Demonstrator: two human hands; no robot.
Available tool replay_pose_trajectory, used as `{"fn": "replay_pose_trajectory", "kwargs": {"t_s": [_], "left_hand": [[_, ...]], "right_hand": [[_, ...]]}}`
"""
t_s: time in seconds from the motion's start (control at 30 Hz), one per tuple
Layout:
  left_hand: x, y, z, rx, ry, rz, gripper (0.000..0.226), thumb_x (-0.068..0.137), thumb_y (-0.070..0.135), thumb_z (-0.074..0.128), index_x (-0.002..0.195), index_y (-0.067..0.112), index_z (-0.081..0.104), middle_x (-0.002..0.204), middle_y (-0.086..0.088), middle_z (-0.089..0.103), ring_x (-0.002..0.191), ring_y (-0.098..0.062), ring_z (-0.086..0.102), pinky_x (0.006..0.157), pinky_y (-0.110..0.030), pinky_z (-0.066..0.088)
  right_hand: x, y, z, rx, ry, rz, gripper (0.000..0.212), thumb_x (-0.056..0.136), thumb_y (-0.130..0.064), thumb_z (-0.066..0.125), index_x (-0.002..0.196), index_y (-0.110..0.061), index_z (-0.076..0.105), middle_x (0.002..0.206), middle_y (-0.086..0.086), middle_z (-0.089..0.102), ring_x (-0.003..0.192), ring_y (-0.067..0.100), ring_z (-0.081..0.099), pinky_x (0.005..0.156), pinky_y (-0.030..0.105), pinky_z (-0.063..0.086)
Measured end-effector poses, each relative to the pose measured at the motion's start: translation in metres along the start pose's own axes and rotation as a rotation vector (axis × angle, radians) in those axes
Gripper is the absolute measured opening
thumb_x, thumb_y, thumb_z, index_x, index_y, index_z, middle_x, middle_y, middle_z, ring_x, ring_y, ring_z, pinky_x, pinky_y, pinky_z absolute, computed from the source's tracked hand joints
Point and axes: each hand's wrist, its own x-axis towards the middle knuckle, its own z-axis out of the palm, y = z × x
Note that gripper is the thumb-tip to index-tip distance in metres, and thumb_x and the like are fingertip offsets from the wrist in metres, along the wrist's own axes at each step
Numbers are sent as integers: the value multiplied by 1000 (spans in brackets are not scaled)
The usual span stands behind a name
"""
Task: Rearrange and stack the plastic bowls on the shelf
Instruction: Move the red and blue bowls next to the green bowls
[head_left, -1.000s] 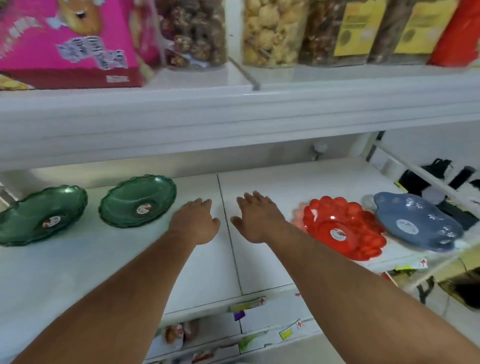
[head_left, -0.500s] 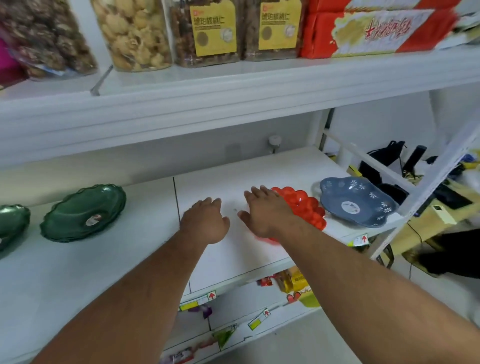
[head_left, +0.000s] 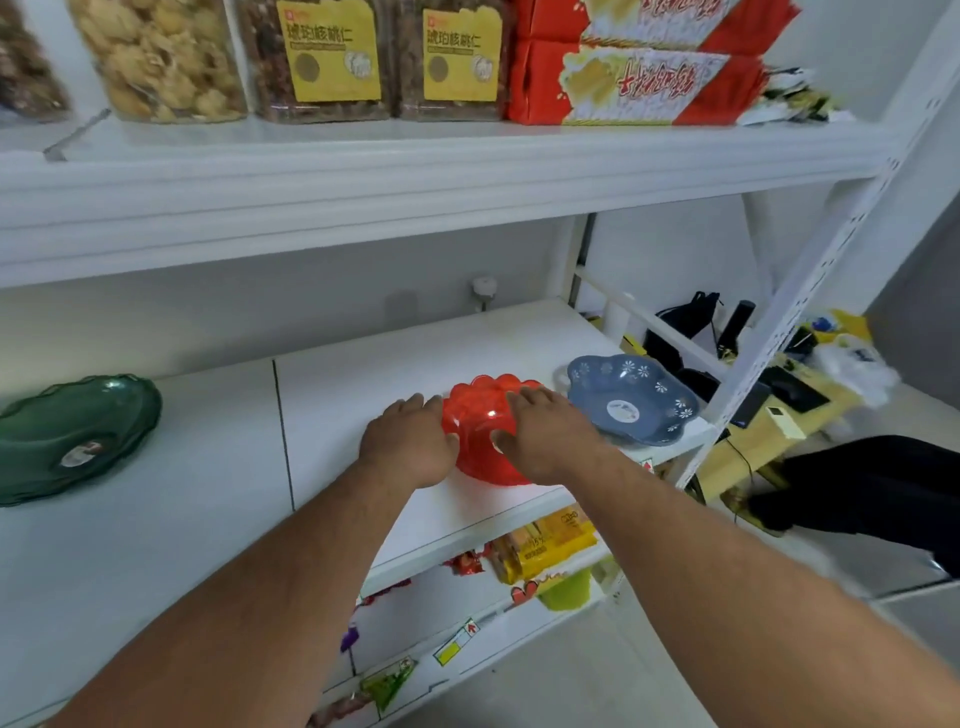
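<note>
A red scalloped plastic bowl (head_left: 480, 423) sits on the white shelf (head_left: 363, 374), right of the middle. My left hand (head_left: 410, 444) rests against its left rim with the fingers stretched out. My right hand (head_left: 548, 436) lies over its right side, thumb inside the bowl, and hides that part of it. Neither hand has closed around the bowl. Just to its right, at the shelf's end, sits a blue bowl with white flowers (head_left: 631, 400). A dark green bowl (head_left: 72, 436) lies at the far left of the same shelf.
The upper shelf (head_left: 415, 171) hangs low over the bowls and carries snack jars (head_left: 322, 57) and red packages (head_left: 639, 78). A slanted white upright (head_left: 810, 280) bounds the right end. Packaged goods (head_left: 540, 545) sit on the lower shelves. A desk with dark items (head_left: 779, 405) stands beyond.
The view has swung right, so one green bowl has left the frame. Both hands have moved right from the bare shelf onto the red bowl, one on each side.
</note>
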Motion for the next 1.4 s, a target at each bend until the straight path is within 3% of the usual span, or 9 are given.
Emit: {"fn": "replay_pose_trajectory", "kwargs": {"t_s": [0.1, 0.27, 0.5, 0.63, 0.93, 1.17, 1.4], "left_hand": [[10, 20, 3, -3, 8, -20, 67, 96, 48, 41, 155, 22, 24, 161, -5, 28, 147, -27, 26, 114, -42, 29], [24, 66, 13, 12, 45, -53, 58, 93, 46, 44, 146, 23, 38, 143, -2, 49, 131, -28, 45, 100, -42, 42], [31, 146, 35, 3, 20, -149, 63, 95, 46, 42, 152, 21, 30, 159, -5, 32, 142, -29, 34, 111, -44, 36], [25, 172, 51, -25, 16, -244, 64, 95, 47, 40, 153, 22, 29, 158, -7, 35, 142, -30, 36, 111, -47, 37], [5, 187, 66, -41, 28, -301, 59, 94, 46, 42, 149, 24, 36, 155, -3, 39, 138, -29, 40, 109, -47, 40], [-15, 187, 87, -89, 7, -315, 62, 96, 44, 41, 152, 22, 28, 154, -6, 39, 136, -31, 42, 105, -45, 41], [-19, 193, 97, -166, 47, -413, 56, 98, 46, 40, 147, 18, 35, 148, -5, 44, 132, -29, 44, 104, -45, 41]], "right_hand": [[1, 27, 2, 24, 6, -12, 68, 97, -54, 35, 152, -14, 28, 159, 9, 32, 145, 31, 28, 115, 46, 28], [7, 91, 9, 74, 1, -41, 62, 96, -52, 39, 145, -14, 37, 153, 12, 40, 141, 34, 35, 112, 48, 35], [9, 180, 11, 91, -21, -122, 61, 98, -47, 41, 147, -10, 36, 155, 13, 38, 141, 32, 35, 114, 44, 33], [7, 213, 13, 96, -33, -178, 62, 98, -47, 42, 149, -11, 34, 155, 12, 38, 141, 31, 36, 112, 45, 36], [-10, 236, 18, 94, -18, -209, 61, 99, -47, 40, 148, -11, 35, 152, 12, 41, 136, 31, 41, 109, 43, 37], [-33, 237, 31, 48, -12, -186, 53, 99, -43, 39, 141, -10, 41, 140, 14, 52, 124, 34, 49, 99, 44, 45], [-32, 254, 43, 41, 4, -128, 47, 98, -44, 40, 131, -12, 48, 130, 13, 56, 116, 34, 52, 92, 44, 48]]}}
